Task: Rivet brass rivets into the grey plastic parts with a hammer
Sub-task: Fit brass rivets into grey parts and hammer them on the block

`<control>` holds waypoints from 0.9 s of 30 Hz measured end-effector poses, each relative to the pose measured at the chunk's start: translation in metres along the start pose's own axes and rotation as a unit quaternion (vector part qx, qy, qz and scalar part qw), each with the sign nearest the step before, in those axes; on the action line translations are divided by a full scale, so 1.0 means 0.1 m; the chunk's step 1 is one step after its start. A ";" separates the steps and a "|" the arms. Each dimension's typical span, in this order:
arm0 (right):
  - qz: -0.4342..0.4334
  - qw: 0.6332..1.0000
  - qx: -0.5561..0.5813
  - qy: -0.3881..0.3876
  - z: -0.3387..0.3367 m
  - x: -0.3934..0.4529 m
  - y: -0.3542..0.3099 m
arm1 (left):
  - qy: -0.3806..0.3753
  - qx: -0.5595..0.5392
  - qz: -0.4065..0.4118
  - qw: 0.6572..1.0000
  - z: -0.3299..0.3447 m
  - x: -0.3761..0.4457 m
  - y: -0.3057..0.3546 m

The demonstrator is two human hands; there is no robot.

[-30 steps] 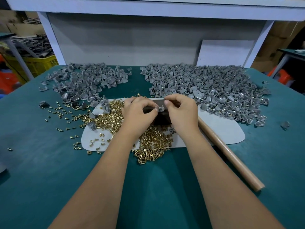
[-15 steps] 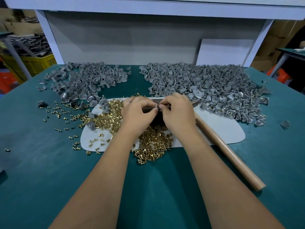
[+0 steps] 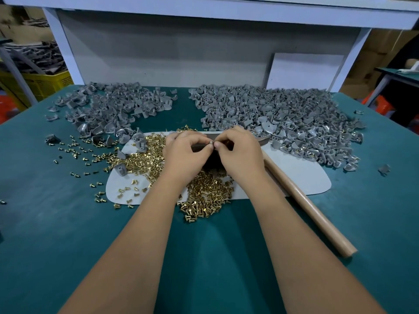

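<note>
While fitting: both hands meet over a dark block (image 3: pixel 205 162).
Grip: left hand (image 3: pixel 184 152) and right hand (image 3: pixel 238 152) fingertips pressed together on 1 small grey part (image 3: pixel 211 145); rivet not visible.
Hammer (image 3: pixel 303 205): lying just right of grip.
Rivets (image 3: pixel 208 193): heaped below grip.
Tip: seat rivet square before striking.

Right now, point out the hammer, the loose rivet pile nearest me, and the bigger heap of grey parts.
hammer (image 3: pixel 306 208), head view, on the bare wooden handle, midway along.
rivet pile (image 3: pixel 208 196), head view, on the middle of the brass heap.
heap of grey parts (image 3: pixel 283 116), head view, on the centre of the right-hand heap.
</note>
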State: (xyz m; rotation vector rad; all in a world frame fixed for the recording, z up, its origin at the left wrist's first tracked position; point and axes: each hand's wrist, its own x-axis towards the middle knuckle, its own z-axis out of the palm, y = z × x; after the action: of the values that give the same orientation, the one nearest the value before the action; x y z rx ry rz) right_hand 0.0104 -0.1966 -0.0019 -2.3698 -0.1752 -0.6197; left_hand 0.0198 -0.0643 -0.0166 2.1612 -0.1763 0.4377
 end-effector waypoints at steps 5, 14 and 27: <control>0.054 0.991 0.123 -0.006 -0.01 -0.01 0.01 | -0.008 -0.012 -0.013 1.000 -0.01 0.01 0.00; 0.033 0.994 0.103 -0.002 -0.01 0.01 0.03 | -0.014 -0.033 -0.010 0.999 0.00 0.02 -0.03; 0.065 0.996 0.056 0.021 0.07 0.00 -0.04 | 0.010 -0.007 -0.001 1.000 0.00 -0.02 0.00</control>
State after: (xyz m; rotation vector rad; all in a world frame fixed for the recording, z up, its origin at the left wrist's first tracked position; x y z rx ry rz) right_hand 0.0121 -0.1890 -0.0041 -2.2371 -0.0345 -0.5819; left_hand 0.0177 -0.0642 -0.0168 2.1415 -0.1655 0.4552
